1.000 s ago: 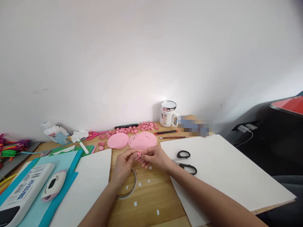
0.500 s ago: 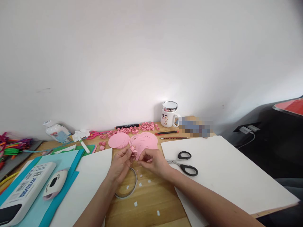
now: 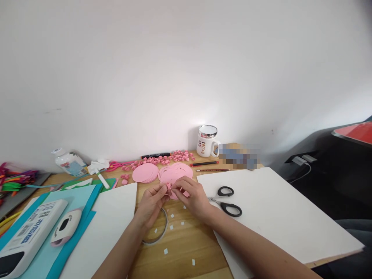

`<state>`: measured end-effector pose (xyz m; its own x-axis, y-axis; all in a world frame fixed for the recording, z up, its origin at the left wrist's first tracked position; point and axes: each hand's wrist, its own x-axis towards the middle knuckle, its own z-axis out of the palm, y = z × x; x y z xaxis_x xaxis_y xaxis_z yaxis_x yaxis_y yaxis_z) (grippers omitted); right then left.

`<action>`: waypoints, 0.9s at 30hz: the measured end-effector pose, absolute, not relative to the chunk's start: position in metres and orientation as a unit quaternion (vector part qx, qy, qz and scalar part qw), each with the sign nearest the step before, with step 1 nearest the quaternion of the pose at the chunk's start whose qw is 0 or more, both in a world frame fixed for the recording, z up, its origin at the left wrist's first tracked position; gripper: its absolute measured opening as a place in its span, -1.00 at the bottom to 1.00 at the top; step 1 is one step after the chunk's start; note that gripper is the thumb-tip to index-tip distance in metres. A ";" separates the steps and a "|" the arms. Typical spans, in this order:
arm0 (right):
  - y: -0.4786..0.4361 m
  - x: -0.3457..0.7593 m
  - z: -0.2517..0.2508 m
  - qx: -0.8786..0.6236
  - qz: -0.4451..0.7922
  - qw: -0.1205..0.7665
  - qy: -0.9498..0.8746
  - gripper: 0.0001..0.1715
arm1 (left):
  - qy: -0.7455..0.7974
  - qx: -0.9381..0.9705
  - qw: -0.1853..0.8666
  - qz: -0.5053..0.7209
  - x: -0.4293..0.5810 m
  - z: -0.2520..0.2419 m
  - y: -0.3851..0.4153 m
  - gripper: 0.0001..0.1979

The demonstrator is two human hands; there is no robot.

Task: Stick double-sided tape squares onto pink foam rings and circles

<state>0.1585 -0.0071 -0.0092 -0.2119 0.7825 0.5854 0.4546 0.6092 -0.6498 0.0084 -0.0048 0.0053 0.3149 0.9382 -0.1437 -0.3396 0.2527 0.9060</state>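
Between the thumb and fingers of my left hand (image 3: 151,203) is a small rolled pink paper flower (image 3: 168,186). My right hand (image 3: 192,195) meets it from the other side, fingertips pinched together at the flower's edge; I cannot make out exactly what they grip there. Just behind my hands lie a heap of cut pink paper pieces (image 3: 177,170) and a stack of pink paper circles (image 3: 144,173). Below my left hand a roll of tape (image 3: 166,224) lies on the wooden table, partly covered by the hand. Small white paper bits (image 3: 166,251) are scattered around it.
Several rolled pink flowers (image 3: 157,159) line the wall beside a black marker (image 3: 156,155). A white mug (image 3: 207,143) stands behind pencils (image 3: 213,170). Black-handled scissors (image 3: 229,209) rest on white board (image 3: 279,217) at right. Coloured paper and a white box (image 3: 35,236) lie left.
My right hand has risen slightly and its fingertips have come up against the pink flower. The left hand has shifted a little, turning the flower toward the right hand.
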 end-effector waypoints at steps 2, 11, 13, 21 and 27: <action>-0.007 0.158 -0.009 -0.410 0.172 0.473 -0.761 -0.87 | 0.372 0.422 0.690 0.456 0.009 0.004 -0.005 -0.85; -0.007 0.158 -0.010 -0.416 0.244 0.511 -0.711 -0.89 | 0.453 0.540 0.565 0.430 0.010 0.010 -0.007 -0.77; -0.006 0.158 -0.009 -0.431 0.283 0.520 -0.681 -0.91 | 0.469 0.568 0.526 0.425 0.010 0.011 -0.007 -0.77; -0.007 0.155 -0.005 -0.416 0.441 0.518 -0.604 -0.77 | 0.483 0.598 0.474 0.429 0.012 0.014 -0.009 -0.76; -0.006 0.154 -0.008 -0.390 0.514 0.516 -0.563 -0.76 | 0.498 0.586 0.456 0.447 0.014 0.016 -0.010 -0.78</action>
